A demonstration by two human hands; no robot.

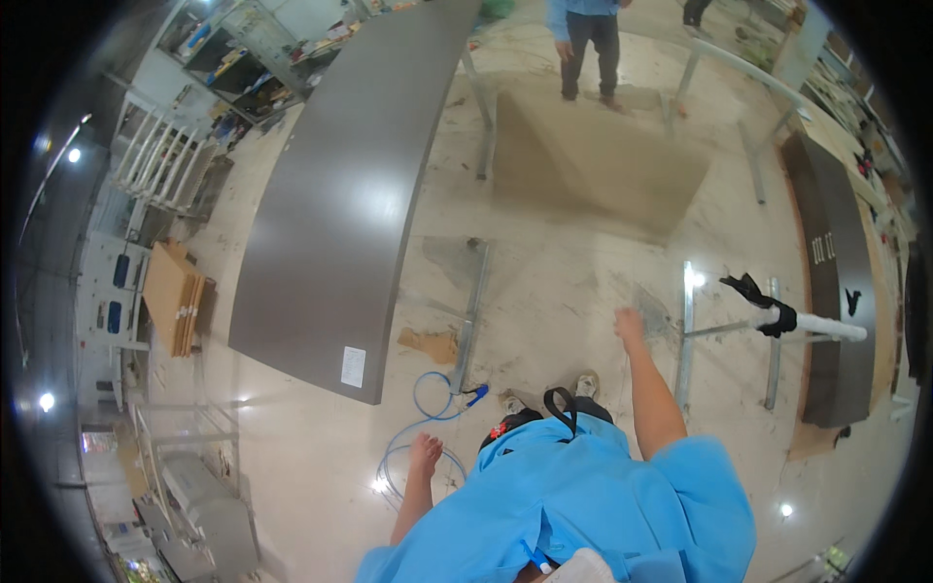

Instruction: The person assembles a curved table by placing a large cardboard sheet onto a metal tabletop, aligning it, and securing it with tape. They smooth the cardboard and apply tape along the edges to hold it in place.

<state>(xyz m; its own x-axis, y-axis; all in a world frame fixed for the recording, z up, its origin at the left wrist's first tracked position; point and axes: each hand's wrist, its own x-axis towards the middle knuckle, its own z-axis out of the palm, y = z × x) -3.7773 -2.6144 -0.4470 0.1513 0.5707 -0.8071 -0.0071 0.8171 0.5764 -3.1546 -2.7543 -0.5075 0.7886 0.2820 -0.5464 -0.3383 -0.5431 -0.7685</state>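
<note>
My left hand (pixel 426 453) hangs low at my side, above a looped blue air hose (pixel 416 420) on the floor. Its fingers are loosely bent and apart, with nothing in them. Farther forward on the right is my right hand (pixel 630 325), out over the floor near a metal stand (pixel 686 340). It looks loosely open and holds nothing I can see; its fingers are small and soft in the picture. Left of me a large dark grey panel (pixel 330 204), with a white label (pixel 353 366) at its near corner, rests on metal supports. Neither hand touches it.
A brown board (pixel 593 165) is ahead, with a person (pixel 590 44) standing beyond it. Another dark panel (pixel 826 282) is at the right, near a wrapped bar with black cloth (pixel 773 309). Stacked brown boards (pixel 175 296) and a white rack (pixel 165 160) are left.
</note>
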